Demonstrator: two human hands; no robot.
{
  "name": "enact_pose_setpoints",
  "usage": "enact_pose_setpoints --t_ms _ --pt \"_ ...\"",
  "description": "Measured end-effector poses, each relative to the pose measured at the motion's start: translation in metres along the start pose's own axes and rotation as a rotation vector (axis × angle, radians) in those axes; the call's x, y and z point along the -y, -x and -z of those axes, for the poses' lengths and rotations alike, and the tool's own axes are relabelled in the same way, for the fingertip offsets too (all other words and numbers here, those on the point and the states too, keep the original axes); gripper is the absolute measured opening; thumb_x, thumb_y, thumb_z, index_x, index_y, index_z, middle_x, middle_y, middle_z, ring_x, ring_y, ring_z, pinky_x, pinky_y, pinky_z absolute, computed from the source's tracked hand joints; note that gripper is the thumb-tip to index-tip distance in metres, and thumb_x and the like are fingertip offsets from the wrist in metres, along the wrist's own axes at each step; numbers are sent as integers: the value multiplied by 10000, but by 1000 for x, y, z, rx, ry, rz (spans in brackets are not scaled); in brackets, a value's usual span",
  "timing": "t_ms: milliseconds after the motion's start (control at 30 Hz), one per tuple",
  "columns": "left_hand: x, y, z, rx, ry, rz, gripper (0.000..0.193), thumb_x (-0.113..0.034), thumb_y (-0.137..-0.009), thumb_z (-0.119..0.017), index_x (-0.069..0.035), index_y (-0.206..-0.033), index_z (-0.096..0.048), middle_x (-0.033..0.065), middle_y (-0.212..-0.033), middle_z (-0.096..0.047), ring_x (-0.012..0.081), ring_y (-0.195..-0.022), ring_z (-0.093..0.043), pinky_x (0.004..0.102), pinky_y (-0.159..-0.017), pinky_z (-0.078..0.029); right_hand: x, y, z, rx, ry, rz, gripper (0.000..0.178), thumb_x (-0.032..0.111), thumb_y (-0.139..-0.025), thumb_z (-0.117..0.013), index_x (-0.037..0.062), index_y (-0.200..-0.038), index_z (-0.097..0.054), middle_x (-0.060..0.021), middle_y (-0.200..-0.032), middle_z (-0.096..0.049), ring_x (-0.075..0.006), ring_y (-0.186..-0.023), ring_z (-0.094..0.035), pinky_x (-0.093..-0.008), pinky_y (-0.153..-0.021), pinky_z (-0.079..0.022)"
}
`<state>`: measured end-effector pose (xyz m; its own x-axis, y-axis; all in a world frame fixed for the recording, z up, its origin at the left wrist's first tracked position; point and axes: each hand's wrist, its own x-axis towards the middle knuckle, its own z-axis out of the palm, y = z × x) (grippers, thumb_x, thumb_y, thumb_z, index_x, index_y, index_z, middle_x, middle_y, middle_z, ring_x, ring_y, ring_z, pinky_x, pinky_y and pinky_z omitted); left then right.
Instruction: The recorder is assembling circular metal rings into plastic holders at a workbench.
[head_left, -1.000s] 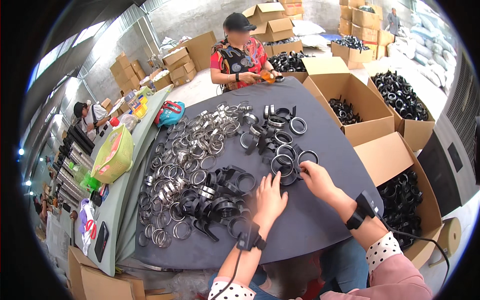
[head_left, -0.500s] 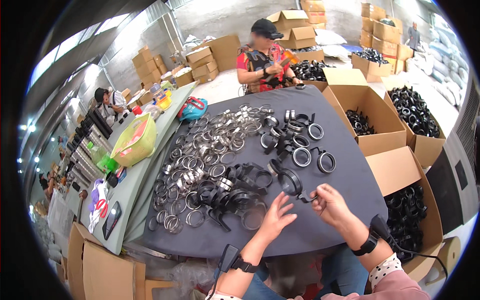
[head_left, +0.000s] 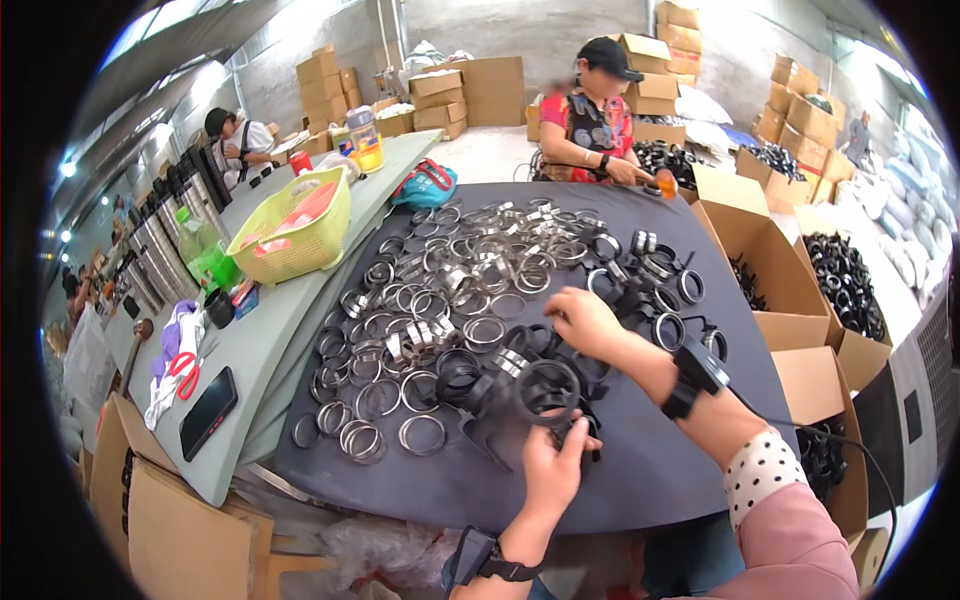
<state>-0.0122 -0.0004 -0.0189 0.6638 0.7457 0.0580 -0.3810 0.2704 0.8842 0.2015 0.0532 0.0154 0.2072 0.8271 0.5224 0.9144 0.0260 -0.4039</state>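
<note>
My left hand is closed around the short arm of a black ring bracket, its round loop held up just above the table near the front. Farther forward, my right hand reaches over the pile with fingers curled and bunched together. What sits between those fingertips, if anything, is hidden. Beneath and left of the right hand lie loose silver metal rings in a wide heap. Several black brackets are piled left of my left hand. More black brackets with silver rings in them lie to the right of my right hand.
Across the dark table a co-worker in a black cap holds an orange-headed hammer. Open cardboard boxes of black parts line the right side. On the left, a grey-green table carries a yellow-green basket, red scissors and a phone.
The black bracket passed from my right hand to my left. My right hand moved forward and left over the pile. The view shifted, and the co-worker's hammer came down.
</note>
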Motion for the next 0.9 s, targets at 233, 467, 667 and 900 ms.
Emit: enact_pose_setpoints --t_ms 233,467,667,900 --pt "-9 -1 15 36 -45 43 214 -79 -913 -601 33 -1072 -511 82 -948 -577 130 -720 -610 309 -661 -556 -60 -70 -104 387 381 -84 192 84 -758 -603 106 -916 -709 -97 -994 -629 -296 -979 -614 -399 -806 -511" --pt "-10 8 23 76 -221 74 213 -144 -895 -642 31 -980 -555 69 -806 -627 126 -632 -625 263 -596 -511 -10 -23 -10 253 -429 -424 126 113 -876 -593 -5 -914 -614 -113 -792 -659 -199 -732 -616 -325 -659 -492" --pt "-4 6 -9 122 -422 72 180 -113 -852 -678 20 -900 -568 48 -739 -613 104 -584 -604 251 -556 -486 -6 210 78 46 -1739 -883 172 140 -954 -537 -12 -1032 -560 -137 -990 -647 -196 -820 -636 -285 -691 -531" --pt "26 14 -45 324 -695 180 248 -125 -782 -743 6 -890 -562 40 -748 -599 87 -550 -565 242 -511 -467 9 322 107 -24 -1576 -1151 205 116 -948 -544 -52 -1063 -561 -159 -996 -658 -231 -886 -678 -286 -722 -571"
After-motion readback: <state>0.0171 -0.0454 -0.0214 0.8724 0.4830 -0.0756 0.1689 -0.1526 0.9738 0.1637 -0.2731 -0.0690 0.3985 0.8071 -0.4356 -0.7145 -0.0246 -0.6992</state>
